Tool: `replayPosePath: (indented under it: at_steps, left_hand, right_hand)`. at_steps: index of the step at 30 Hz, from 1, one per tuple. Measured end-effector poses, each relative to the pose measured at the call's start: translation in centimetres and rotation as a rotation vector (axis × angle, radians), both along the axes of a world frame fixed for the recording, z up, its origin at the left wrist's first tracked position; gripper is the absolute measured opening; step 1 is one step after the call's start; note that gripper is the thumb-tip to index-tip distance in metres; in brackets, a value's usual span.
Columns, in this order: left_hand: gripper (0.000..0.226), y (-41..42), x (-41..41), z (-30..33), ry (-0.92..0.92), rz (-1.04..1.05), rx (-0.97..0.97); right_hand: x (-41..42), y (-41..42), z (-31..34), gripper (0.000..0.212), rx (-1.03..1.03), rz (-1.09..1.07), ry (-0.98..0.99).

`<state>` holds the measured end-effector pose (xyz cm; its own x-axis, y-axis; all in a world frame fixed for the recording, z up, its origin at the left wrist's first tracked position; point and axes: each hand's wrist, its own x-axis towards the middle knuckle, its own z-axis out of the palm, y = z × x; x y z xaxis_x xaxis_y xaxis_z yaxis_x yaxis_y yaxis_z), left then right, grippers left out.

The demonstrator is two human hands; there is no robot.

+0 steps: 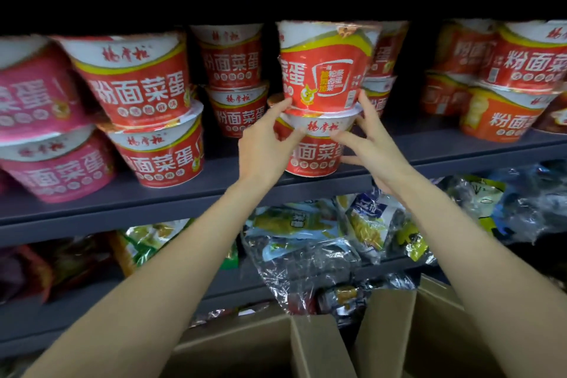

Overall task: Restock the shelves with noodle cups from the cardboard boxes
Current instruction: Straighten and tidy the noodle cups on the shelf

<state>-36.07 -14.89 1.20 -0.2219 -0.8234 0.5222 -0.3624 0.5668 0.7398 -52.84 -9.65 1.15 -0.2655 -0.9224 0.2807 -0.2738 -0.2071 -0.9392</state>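
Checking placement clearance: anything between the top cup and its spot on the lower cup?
Nothing visible. The top cup already sits on the lower cup on the shelf. The left hand and right hand touch the stack's sides, not between the cups.

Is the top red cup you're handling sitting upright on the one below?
Upright: the top red noodle cup stands rim up, its base on the lower cup lid.
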Motion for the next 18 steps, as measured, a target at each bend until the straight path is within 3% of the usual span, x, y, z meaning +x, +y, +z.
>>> replayPosePath:
  at_steps: [6, 15, 18]
  left_hand:
    - [0.057, -1.0, 6.0, -1.9, 0.019, 0.088, -0.038]
    - [0.074, -2.1, 8.9, -1.7, -0.177, -0.017, -0.053]
    - [0.070, -1.7, 9.0, -1.1, -0.281, 0.095, -0.117]
  right_hand:
    - [5.7, -2.9, -0.2, 0.086, 0.003, 0.114, 0.087]
    - [9.2, -5.1, 0.3, 0.085, -0.007, 0.119, 0.025]
    - [8.9, -5.4, 0.8, 0.082, 0.016, 0.102, -0.008]
